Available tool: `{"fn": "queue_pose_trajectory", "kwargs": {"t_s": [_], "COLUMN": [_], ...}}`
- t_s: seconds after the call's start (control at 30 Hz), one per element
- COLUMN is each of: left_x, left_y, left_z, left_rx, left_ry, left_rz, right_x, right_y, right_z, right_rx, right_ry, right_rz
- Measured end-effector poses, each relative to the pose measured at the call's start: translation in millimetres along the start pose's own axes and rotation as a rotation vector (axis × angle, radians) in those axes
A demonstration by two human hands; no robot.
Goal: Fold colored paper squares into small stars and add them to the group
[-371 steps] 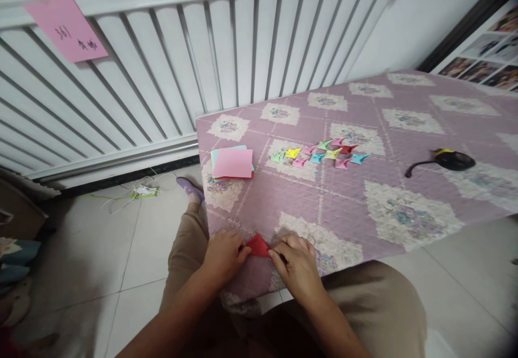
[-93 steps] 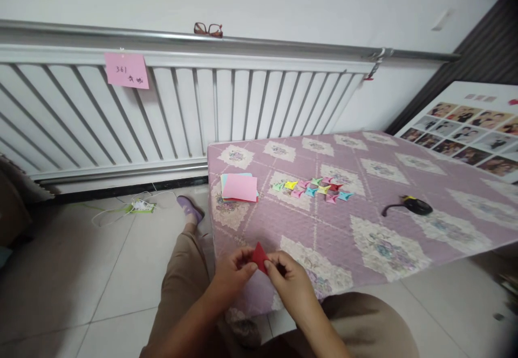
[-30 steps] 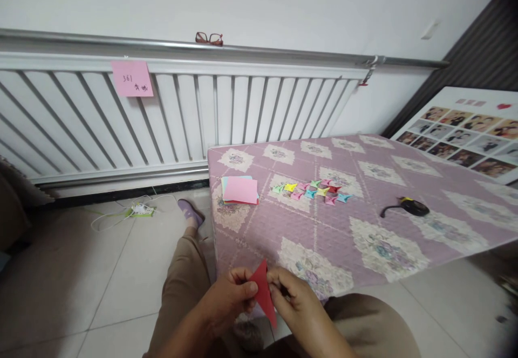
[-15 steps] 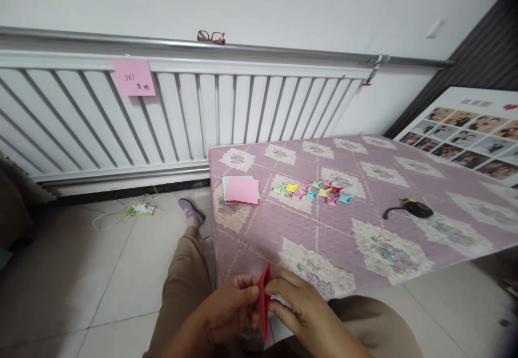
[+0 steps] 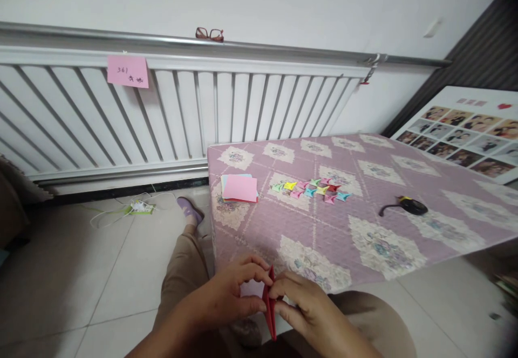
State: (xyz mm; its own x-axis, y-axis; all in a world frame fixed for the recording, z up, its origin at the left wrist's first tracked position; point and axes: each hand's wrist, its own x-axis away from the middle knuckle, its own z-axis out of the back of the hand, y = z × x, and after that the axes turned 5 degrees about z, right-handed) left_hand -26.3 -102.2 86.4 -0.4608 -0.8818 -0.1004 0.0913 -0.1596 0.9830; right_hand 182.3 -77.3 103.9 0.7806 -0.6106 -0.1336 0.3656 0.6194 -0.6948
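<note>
A folded piece of red paper [image 5: 270,315] stands on edge between my two hands, over my lap by the near edge of the cloth-covered table [image 5: 259,228]. My left hand [image 5: 232,293] grips its left side, with the thumb low and the fingertips near its upper part. From the right, my right hand [image 5: 301,307] pinches it between thumb and fingers. Several small folded paper pieces [image 5: 310,192] in green, yellow, pink, blue and red lie in two rows on the table. Left of them is a stack of coloured paper sheets [image 5: 240,187], pink on top.
A black object with a strap [image 5: 411,206] lies on the table's right part. Behind stands a white radiator [image 5: 226,104] with a pink note [image 5: 128,71]; eyeglasses [image 5: 209,34] rest on the pipe. A power strip with cables [image 5: 140,207] is on the floor, and a photo board [image 5: 461,131] leans right.
My left hand has shifted its grip, its fingers now reaching higher on the red paper with the thumb apart below. The paper has moved slightly right. The view has turned a little.
</note>
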Motion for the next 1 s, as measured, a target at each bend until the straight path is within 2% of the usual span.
{"fn": "queue_pose_trajectory", "kwargs": {"t_s": [0.23, 0.37, 0.53, 0.67, 0.77, 0.87, 1.0], "left_x": [-8.0, -10.9, -9.0, -8.3, -8.4, -8.1, -8.3], "left_y": [21.2, 24.9, 19.3, 12.1, 4.0, -3.4, -5.9], "left_z": [4.7, 3.3, -3.1, -2.5, -1.4, -2.6, -5.0], "left_rx": [-0.078, -0.005, 0.295, 0.520, 0.604, 0.656, 0.674], "left_ry": [-0.063, -0.122, -0.144, -0.188, -0.186, -0.175, -0.128], "left_rz": [-0.065, 0.003, 0.123, 0.153, 0.178, 0.259, 0.297], "right_x": [4.9, 4.7, 6.1, 9.9, 9.9, 7.6, 6.1], "right_y": [-10.0, -14.9, -11.5, -3.2, 1.0, 1.8, 2.3], "right_z": [6.2, 10.2, 5.1, -1.1, -4.0, -7.2, -14.4], "right_rx": [-0.138, -0.257, -0.543, -0.781, -0.869, -0.935, -1.073], "right_ry": [0.041, 0.063, 0.036, 0.008, 0.028, 0.057, 0.023], "right_rz": [-0.045, -0.119, -0.232, -0.267, -0.260, -0.251, -0.287]}}
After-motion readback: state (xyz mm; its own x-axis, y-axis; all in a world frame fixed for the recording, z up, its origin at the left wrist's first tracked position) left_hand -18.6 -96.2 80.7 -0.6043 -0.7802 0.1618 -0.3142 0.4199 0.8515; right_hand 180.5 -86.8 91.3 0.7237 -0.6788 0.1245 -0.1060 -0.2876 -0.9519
